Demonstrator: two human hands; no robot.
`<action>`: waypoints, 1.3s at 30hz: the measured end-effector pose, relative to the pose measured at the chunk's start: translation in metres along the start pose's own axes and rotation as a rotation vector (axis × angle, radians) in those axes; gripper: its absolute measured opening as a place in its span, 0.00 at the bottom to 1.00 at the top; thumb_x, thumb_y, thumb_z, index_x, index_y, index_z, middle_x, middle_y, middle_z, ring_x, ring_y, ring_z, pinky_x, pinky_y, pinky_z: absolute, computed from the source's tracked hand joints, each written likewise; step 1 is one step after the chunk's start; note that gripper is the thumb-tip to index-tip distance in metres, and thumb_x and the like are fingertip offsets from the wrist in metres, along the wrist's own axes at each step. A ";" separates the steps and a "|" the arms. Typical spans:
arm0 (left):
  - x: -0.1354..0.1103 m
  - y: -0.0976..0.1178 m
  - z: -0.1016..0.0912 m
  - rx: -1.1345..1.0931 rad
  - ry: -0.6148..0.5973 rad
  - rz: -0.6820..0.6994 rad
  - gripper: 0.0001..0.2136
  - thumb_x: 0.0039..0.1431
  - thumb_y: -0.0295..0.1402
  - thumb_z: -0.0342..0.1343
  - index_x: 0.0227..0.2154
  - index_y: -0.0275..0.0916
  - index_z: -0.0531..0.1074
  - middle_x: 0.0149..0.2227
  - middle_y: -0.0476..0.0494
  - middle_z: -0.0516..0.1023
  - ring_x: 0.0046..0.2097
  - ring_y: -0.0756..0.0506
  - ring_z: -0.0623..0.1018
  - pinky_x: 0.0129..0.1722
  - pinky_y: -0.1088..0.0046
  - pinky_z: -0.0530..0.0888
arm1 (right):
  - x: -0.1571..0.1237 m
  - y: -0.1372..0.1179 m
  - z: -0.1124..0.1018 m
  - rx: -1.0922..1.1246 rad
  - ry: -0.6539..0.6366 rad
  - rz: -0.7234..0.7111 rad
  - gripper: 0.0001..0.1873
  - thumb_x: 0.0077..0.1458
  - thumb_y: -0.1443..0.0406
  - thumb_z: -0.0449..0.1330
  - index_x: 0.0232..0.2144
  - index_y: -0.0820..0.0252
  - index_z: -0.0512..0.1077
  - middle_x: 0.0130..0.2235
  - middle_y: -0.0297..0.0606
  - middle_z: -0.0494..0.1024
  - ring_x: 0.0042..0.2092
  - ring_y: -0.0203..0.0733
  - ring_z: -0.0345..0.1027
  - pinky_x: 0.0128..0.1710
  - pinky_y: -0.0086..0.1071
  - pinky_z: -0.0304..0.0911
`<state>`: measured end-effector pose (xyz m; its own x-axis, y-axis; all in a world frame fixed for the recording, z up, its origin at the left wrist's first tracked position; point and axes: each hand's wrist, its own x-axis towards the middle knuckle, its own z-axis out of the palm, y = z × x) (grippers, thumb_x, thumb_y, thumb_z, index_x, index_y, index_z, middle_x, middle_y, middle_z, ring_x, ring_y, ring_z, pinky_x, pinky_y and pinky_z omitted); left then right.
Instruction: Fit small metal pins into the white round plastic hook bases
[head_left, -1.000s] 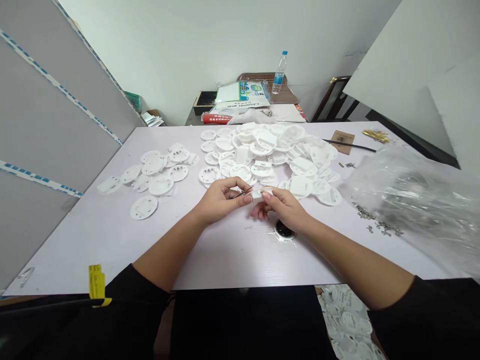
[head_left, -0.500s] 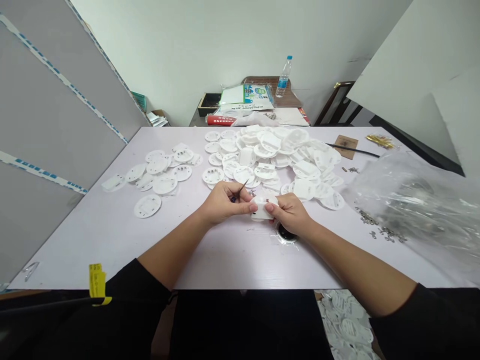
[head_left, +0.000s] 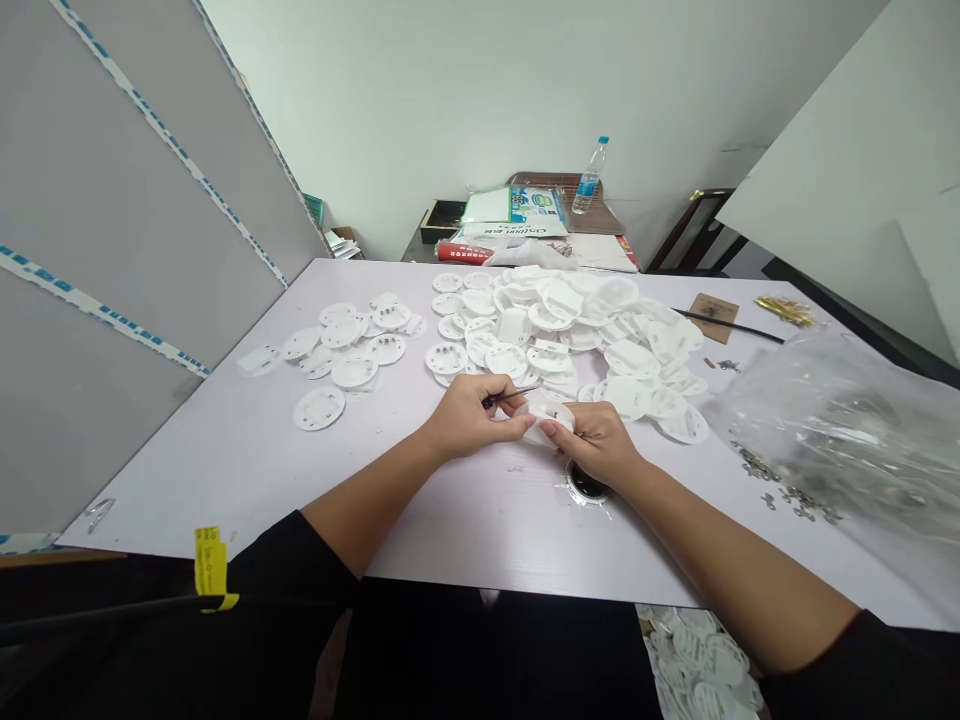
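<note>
My left hand (head_left: 471,418) is closed on a thin pointed hand tool (head_left: 510,396) with a dark grip, its metal tip reaching right towards a white plastic disc (head_left: 546,420). My right hand (head_left: 596,442) grips that disc, and my left fingertips touch it. My fingers hide much of the disc, so its underside does not show. Both hands are above the white tabletop (head_left: 465,510), just in front of the large pile of discs.
A large heap of white discs (head_left: 559,330) lies behind my hands, with a smaller group (head_left: 352,350) to the left. To the right are a clear plastic bag (head_left: 832,430) and scattered metal clips (head_left: 787,495). A round grommet hole (head_left: 586,482) sits below my right hand.
The white disc has turned and now sits lower between my hands. The tool has swung from pointing upward to pointing right at the disc. The whole view has shifted slightly down and right.
</note>
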<state>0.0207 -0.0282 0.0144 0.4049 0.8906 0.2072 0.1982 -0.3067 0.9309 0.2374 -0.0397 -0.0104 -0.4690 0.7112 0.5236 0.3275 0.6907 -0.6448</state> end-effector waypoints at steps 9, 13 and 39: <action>0.002 -0.010 -0.005 -0.104 -0.129 0.077 0.14 0.52 0.40 0.66 0.32 0.34 0.74 0.33 0.45 0.75 0.30 0.54 0.67 0.30 0.77 0.65 | -0.002 0.000 -0.007 0.035 -0.023 -0.030 0.24 0.67 0.64 0.55 0.17 0.63 0.66 0.19 0.34 0.66 0.22 0.29 0.59 0.22 0.26 0.52; 0.002 -0.010 -0.005 -0.085 -0.113 0.039 0.14 0.50 0.39 0.67 0.28 0.34 0.71 0.30 0.46 0.74 0.28 0.54 0.64 0.27 0.77 0.63 | -0.001 0.003 -0.004 -0.001 -0.056 -0.048 0.25 0.66 0.64 0.55 0.16 0.63 0.65 0.18 0.34 0.65 0.21 0.30 0.58 0.22 0.28 0.50; 0.012 -0.033 -0.053 0.882 0.450 -0.043 0.05 0.62 0.36 0.59 0.37 0.43 0.78 0.40 0.48 0.76 0.36 0.48 0.74 0.32 0.68 0.64 | -0.002 0.006 -0.010 -0.102 -0.055 0.351 0.25 0.67 0.52 0.53 0.27 0.62 0.77 0.22 0.35 0.73 0.25 0.36 0.66 0.28 0.31 0.59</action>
<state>-0.0288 0.0101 0.0021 0.0415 0.8953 0.4435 0.8725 -0.2487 0.4205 0.2490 -0.0356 -0.0099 -0.3563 0.9009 0.2481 0.5553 0.4177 -0.7192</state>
